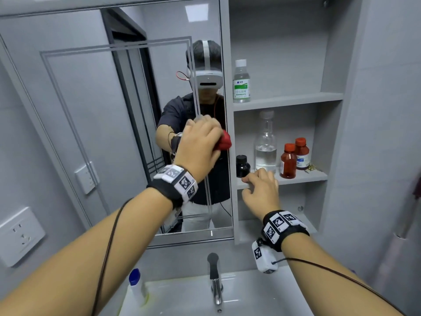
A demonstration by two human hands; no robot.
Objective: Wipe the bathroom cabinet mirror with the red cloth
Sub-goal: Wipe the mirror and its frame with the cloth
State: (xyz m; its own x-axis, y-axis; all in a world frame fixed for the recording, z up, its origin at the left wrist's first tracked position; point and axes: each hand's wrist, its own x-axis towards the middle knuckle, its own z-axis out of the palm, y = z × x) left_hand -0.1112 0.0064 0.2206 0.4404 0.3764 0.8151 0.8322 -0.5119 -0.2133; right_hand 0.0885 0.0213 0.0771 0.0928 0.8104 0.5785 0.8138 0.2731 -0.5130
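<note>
L hand [200, 144] grips cloth [224, 142] at mirror [91, 110] edge, R hand [259, 190] holds shelf [303, 177]; I'd press flat, overlap strokes.

Six bottles [241, 83] [265, 142] [288, 161] [301, 153] [242, 166] [136, 286], two hands [198, 147] [262, 192], one red cloth [224, 141].

The mirror [91, 110] hangs left of the shelves [287, 100], which hold bottles [265, 142]. The cloth [224, 141] is at its right edge. The faucet [215, 281] and sink [250, 293] lie below; a socket [21, 236] sits far left.
</note>
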